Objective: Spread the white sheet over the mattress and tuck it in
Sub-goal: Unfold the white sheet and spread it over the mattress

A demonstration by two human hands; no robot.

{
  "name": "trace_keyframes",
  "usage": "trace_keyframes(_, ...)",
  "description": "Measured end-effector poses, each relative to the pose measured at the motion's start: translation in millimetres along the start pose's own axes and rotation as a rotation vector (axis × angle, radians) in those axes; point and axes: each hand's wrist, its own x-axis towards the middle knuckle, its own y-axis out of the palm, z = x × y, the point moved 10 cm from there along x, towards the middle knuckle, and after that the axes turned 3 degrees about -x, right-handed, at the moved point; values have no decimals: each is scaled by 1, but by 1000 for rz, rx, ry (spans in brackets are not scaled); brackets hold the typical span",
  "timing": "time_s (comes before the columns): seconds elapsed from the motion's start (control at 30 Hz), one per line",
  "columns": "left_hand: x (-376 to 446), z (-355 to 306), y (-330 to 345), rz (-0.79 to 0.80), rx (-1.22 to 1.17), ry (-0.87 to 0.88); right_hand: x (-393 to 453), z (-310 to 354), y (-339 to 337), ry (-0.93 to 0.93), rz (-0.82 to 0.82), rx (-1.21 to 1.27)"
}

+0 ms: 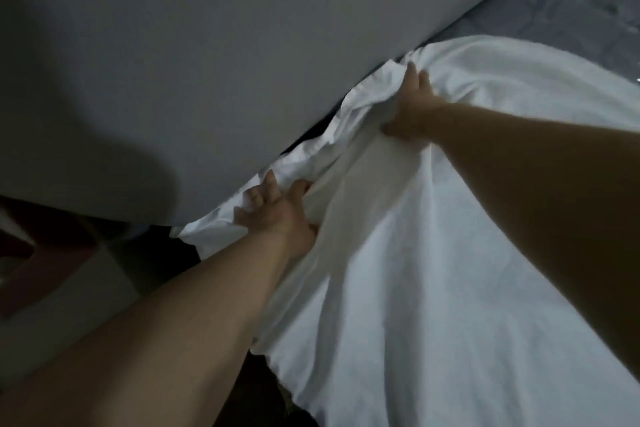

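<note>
The white sheet (433, 270) covers the near part of the mattress, bunched in folds along the gap by the grey headboard. Bare grey patterned mattress (571, 0) shows at the upper right. My left hand (277, 215) grips a bunched fold of the sheet near the mattress corner, thumb and fingers curled into the cloth. My right hand (412, 107) grips another fold farther along the same edge, fingers dug into the fabric beside the headboard.
A grey padded headboard (173, 45) fills the upper left, with a narrow dark gap (311, 135) between it and the mattress. Patterned floor (52, 270) lies at the lower left. The room is dim.
</note>
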Motion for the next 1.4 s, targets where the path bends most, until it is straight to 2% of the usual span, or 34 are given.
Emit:
trace_keyframes(0.03,0,2,-1,-11,-12,-20,-8,-22,19,60,46,-46)
trace_keyframes(0.1,1,6,-1,4,5,-69,-37,-64,30,87,-22,-8)
trace_keyframes(0.2,-1,14,-4,45,55,-116,-91,-100,23,-21,-174,16)
trace_keyframes(0.3,-11,9,-16,-23,61,-132,-135,-128,22,-85,-226,15)
trace_keyframes(0.43,-58,-36,-15,-95,91,-24,-184,-176,11,-48,-357,30)
trace_keyframes(0.5,-88,-63,-2,-101,60,46,-205,-204,9,42,-408,36)
trace_keyframes(0.57,-126,-92,23,-66,30,105,-231,-247,22,205,-285,76)
trace_keyframes(0.63,-163,-114,56,19,16,143,-260,-291,55,331,-19,84)
trace_keyframes(0.73,-206,-136,109,199,39,171,-324,-337,119,342,502,-31)
trace_keyframes(0.77,-220,-144,125,267,67,188,-349,-354,134,334,614,-82)
trace_keyframes(0.83,-245,-157,148,366,102,210,-391,-392,155,378,705,-130)
trace_keyframes(0.93,-282,-176,170,387,195,251,-454,-445,167,471,669,-64)
trace_keyframes(1.07,-329,-206,203,349,319,340,-540,-503,168,648,420,175)
trace_keyframes(1.13,-361,-217,224,344,341,368,-588,-530,173,702,318,218)
trace_keyframes(1.3,-443,-246,290,399,401,475,-702,-582,217,808,368,285)
trace_keyframes(1.4,-482,-267,332,406,426,535,-744,-622,234,897,283,375)
